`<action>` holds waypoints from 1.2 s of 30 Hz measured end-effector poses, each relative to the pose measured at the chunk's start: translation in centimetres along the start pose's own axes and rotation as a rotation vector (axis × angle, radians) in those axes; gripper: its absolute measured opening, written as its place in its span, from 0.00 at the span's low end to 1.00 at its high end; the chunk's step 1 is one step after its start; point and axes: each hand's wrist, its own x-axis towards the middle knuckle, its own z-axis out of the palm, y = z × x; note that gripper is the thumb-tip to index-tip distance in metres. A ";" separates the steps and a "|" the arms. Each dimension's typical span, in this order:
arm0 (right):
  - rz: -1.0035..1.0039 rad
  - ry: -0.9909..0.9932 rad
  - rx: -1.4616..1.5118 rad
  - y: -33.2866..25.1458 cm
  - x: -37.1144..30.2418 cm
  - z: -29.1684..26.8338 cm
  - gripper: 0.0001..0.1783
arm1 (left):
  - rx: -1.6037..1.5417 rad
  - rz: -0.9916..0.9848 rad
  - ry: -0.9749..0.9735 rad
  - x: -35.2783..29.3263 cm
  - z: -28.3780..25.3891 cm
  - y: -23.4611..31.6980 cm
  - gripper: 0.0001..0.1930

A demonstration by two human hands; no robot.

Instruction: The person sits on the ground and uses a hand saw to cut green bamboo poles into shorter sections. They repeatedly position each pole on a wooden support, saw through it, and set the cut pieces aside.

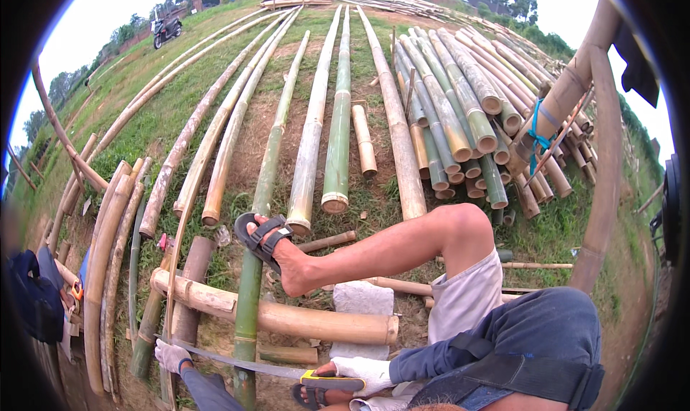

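My right hand (357,373), in a white glove, is wrapped around the yellow and dark handle of a hand saw (269,368). Its long, thin blade stretches left across a green bamboo pole (247,303). That pole rests over a thick tan bamboo log (309,321), under my sandalled foot (264,240). Near the saw's far end, my gloved left hand (172,355) appears closed around a thin bamboo strip (177,281); its fingertips are partly hidden. I cannot tell whether the blade touches the pole.
Long bamboo poles (338,138) lie spread over the grass ahead. A stack of cut bamboo (460,116) fills the right side, beside an upright post (593,166) with a blue tie. A grey block (363,298) sits by the log; a motorbike (167,30) stands far left.
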 end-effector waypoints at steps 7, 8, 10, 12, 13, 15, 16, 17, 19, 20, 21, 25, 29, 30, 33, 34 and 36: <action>0.132 -0.068 0.423 1.5 2.1 0.7 0.32 | -0.316 -0.094 -0.020 -4.8 -2.2 -1.4 0.36; 0.161 -0.085 0.581 1.5 2.4 0.9 0.30 | -0.468 -0.073 -0.106 -6.6 -3.5 -1.6 0.35; 0.222 -0.121 0.898 1.3 2.6 1.0 0.27 | -0.851 0.007 -0.375 -10.3 -6.3 -0.4 0.32; 0.255 -0.151 1.058 1.0 2.3 0.8 0.26 | -0.977 0.086 -0.757 -14.5 -9.9 1.6 0.30; 0.191 -0.131 0.899 0.6 1.9 0.7 0.26 | -0.865 0.105 -0.949 -15.9 -11.9 2.8 0.31; 0.073 -0.058 0.391 -0.2 1.1 0.3 0.32 | -0.394 0.310 -0.568 -20.0 -14.7 6.2 0.36; -0.029 -0.012 0.055 -0.7 0.6 -0.1 0.36 | -0.376 0.194 -0.606 -20.5 -16.0 7.2 0.43; -0.007 -0.025 0.118 -1.2 0.4 -0.2 0.37 | -0.347 0.185 -0.585 -20.9 -17.1 8.0 0.41; -0.031 -0.022 0.073 -2.3 -0.3 -0.7 0.39 | -0.232 0.137 -0.576 -21.6 -18.0 9.5 0.41; -0.018 -0.012 0.025 -2.9 -0.7 -0.9 0.39 | -0.245 0.132 -0.560 -22.3 -18.1 9.8 0.40; -0.009 -0.002 -0.025 -3.4 -1.0 -1.0 0.40 | -0.265 0.126 -0.513 -22.9 -18.0 10.0 0.38; 0.024 0.024 -0.165 -4.3 -1.7 -1.4 0.42 | -0.200 0.135 -0.493 -23.5 -16.9 9.8 0.36; 0.027 -0.042 0.020 -3.6 -1.1 -1.1 0.40 | -0.226 0.166 -0.477 -23.2 -16.3 9.2 0.30; -0.053 -0.003 0.037 -3.3 -1.0 -1.0 0.41 | -0.262 0.153 -0.451 -23.5 -16.2 9.2 0.31; 0.003 0.001 0.314 -2.9 -1.0 -0.6 0.41 | -0.219 0.161 -0.233 -24.9 -15.9 9.8 0.30; 0.085 -0.016 0.584 -3.0 -1.2 -0.5 0.41 | -0.161 0.189 -0.156 -25.2 -16.1 10.0 0.29; 0.057 0.008 0.637 -3.4 -1.9 -0.5 0.41 | -0.146 0.139 -0.208 -25.2 -16.7 10.3 0.29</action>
